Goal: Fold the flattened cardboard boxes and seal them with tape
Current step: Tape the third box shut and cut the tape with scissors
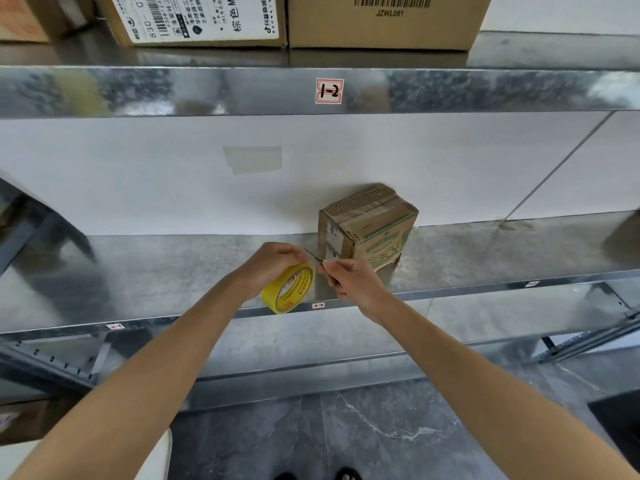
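Observation:
A yellow tape roll (289,287) with red print hangs over the front of the metal shelf (156,271); my left hand (272,263) grips it from above. My right hand (349,277) holds small dark scissors (313,257), whose thin blades point up-left toward the top of the roll. A small folded cardboard box (372,233) with green print stands upright on the shelf just behind my right hand, with a stack of flattened cardboard pieces (363,199) leaning behind it against the white wall.
The upper shelf edge bears a label "1-2" (329,91), and large cardboard cartons (381,22) sit on top. A lower shelf (346,341) lies beneath. Dark marbled floor tiles (363,434) are below, with my feet at the bottom edge.

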